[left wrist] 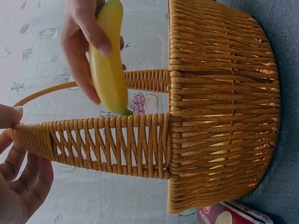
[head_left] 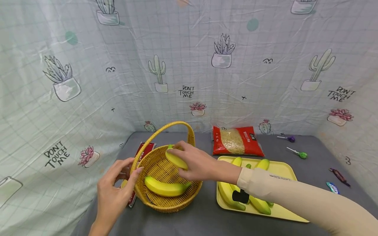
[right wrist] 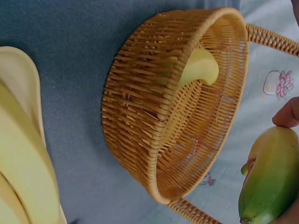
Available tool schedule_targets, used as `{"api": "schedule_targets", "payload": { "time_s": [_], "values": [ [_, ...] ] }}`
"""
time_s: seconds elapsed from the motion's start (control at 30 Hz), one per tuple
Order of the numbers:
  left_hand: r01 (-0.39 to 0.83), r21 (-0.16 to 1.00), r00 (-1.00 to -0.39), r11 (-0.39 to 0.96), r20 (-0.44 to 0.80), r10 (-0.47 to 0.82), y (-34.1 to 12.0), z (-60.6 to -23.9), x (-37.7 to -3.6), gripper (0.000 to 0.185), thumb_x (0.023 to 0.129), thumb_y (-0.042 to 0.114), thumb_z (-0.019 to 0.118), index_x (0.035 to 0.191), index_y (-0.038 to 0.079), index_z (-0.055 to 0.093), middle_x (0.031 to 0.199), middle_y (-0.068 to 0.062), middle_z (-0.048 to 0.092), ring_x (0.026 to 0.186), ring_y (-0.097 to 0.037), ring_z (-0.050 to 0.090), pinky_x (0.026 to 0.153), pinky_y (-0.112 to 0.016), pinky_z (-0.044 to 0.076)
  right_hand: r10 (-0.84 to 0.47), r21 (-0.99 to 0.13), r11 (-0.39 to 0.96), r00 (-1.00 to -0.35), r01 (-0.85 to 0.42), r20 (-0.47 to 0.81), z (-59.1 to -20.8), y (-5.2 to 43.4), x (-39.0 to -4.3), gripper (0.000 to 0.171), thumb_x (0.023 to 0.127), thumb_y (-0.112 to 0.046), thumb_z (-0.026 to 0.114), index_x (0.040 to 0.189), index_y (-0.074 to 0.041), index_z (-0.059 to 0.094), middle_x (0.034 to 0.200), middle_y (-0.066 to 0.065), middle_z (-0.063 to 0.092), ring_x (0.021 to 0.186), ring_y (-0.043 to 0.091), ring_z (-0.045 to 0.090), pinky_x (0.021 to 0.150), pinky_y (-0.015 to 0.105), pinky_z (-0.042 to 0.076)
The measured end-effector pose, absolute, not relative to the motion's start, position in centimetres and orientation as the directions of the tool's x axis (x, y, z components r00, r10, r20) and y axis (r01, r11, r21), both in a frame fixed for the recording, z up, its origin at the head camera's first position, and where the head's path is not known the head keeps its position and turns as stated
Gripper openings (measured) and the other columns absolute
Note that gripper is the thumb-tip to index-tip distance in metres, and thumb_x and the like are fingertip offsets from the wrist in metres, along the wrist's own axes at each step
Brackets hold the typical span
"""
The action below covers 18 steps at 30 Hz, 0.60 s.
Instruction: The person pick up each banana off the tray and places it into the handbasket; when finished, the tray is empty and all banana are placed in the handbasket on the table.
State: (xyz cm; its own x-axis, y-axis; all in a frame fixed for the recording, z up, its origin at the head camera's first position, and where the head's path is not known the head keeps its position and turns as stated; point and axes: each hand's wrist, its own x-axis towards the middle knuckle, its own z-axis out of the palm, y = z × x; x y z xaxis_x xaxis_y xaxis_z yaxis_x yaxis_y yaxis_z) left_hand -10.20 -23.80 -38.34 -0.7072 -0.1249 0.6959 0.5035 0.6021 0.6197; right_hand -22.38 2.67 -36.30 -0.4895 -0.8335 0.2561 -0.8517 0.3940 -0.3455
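My right hand (head_left: 192, 162) grips a yellow banana (head_left: 175, 159) with a green tip and holds it over the inside of a wicker basket (head_left: 189, 193). The left wrist view shows that banana (left wrist: 108, 60) above the basket rim (left wrist: 107, 140); in the right wrist view it (right wrist: 271, 179) hangs beside the basket (right wrist: 154, 121). Another banana (head_left: 166, 188) lies inside the basket. My left hand (head_left: 118, 183) touches the basket's left rim with thumb and fingertips. Several bananas (head_left: 260, 205) lie on a yellow tray (head_left: 283, 168) to the right.
A red bag of grain (head_left: 237, 141) lies behind the tray. A red packet (head_left: 141, 152) sits partly under the basket's left side. Two lollipops (head_left: 298, 153) and wrapped sweets (head_left: 339, 176) are at the far right. Cactus-print sheeting walls in the grey table.
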Motion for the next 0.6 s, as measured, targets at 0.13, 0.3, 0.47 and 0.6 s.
{"api": "schedule_targets", "payload": {
  "time_s": [0.13,0.3,0.47,0.6],
  "values": [
    [0.497,0.626,-0.712,0.601,0.69,-0.13,-23.8,-38.2,-10.1,0.04,0.086,-0.009,0.085,0.121,0.008,0.077,0.098,0.002,0.069,0.076,-0.011,0.064,0.068,-0.015,0.054,-0.845,-0.345,0.392,-0.482,-0.853,0.233,-36.7,1.6,-23.0,0.065,0.093,-0.016,0.07,0.156,-0.012,0.052,0.146,0.012,0.049,0.11,0.018,0.054,0.08,0.028,0.051],
    [0.507,0.628,-0.712,0.59,0.691,-0.124,-23.8,-38.1,-10.0,0.041,0.087,-0.009,0.084,0.123,0.009,0.076,0.099,0.001,0.069,0.076,-0.012,0.064,0.068,-0.016,0.054,-0.856,-0.351,0.385,-0.472,-0.854,0.21,-37.4,0.1,-23.6,0.065,0.094,-0.017,0.07,0.156,-0.013,0.052,0.148,0.014,0.049,0.113,0.019,0.055,0.087,0.03,0.051],
    [0.512,0.625,-0.708,0.59,0.695,-0.122,-23.8,-38.1,-9.9,0.042,0.087,-0.009,0.084,0.124,0.009,0.076,0.099,-0.001,0.069,0.076,-0.012,0.064,0.068,-0.016,0.054,-0.881,-0.373,0.351,-0.438,-0.859,0.181,-38.0,-1.5,-24.1,0.065,0.094,-0.019,0.071,0.156,-0.013,0.052,0.148,0.013,0.049,0.112,0.016,0.055,0.089,0.027,0.05],
    [0.514,0.629,-0.712,0.583,0.692,-0.119,-23.8,-38.1,-9.9,0.042,0.087,-0.01,0.083,0.124,0.009,0.076,0.099,-0.001,0.069,0.077,-0.012,0.064,0.068,-0.016,0.055,-0.903,-0.35,0.32,-0.395,-0.88,0.167,-38.5,-2.6,-24.2,0.066,0.094,-0.019,0.071,0.157,-0.013,0.052,0.144,0.011,0.051,0.106,0.012,0.055,0.084,0.022,0.049]
  ]
}}
